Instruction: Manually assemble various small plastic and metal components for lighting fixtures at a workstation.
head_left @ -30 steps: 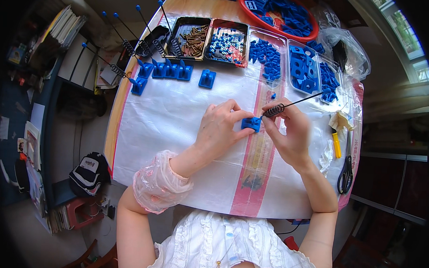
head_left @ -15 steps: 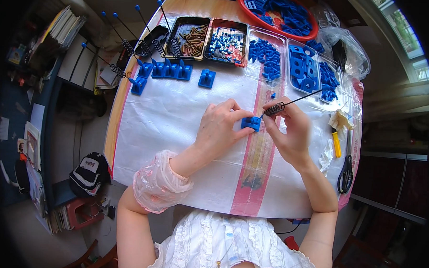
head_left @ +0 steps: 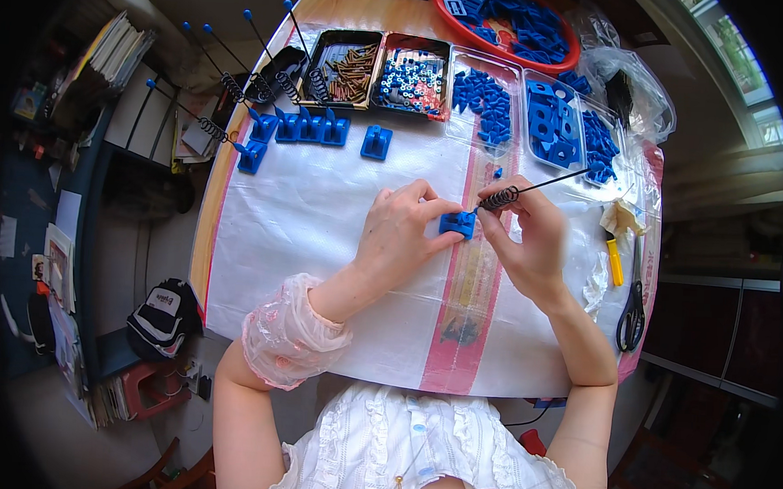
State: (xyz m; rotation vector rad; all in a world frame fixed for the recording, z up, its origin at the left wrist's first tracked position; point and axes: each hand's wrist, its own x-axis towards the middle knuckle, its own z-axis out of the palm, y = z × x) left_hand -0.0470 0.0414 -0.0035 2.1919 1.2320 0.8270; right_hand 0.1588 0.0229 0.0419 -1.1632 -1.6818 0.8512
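Observation:
Between the thumb and forefinger of my left hand (head_left: 401,227), a small blue plastic base (head_left: 455,225) is pinched just above the covered table. My right hand (head_left: 527,237) grips a black coil spring (head_left: 498,198) by its lower end, right at the base's right side. From the coil a thin black rod slants up to the right, tipped with a blue knob (head_left: 595,167). Whether the spring's end sits inside the base is hidden by my fingers. A lone blue base (head_left: 376,142) stands farther off, right of a row of similar bases (head_left: 312,127), some carrying sprung rods.
Along the far side stand a tray of brass-coloured screws (head_left: 353,66), a tray of small nuts (head_left: 412,78), clear boxes of blue parts (head_left: 554,122) and a red basin (head_left: 571,63). Black scissors (head_left: 632,321) and a yellow-handled tool (head_left: 614,261) lie at the right.
Both hands keep nearly the same place and hold. The rod's tip has dipped slightly and shifted a little to the right.

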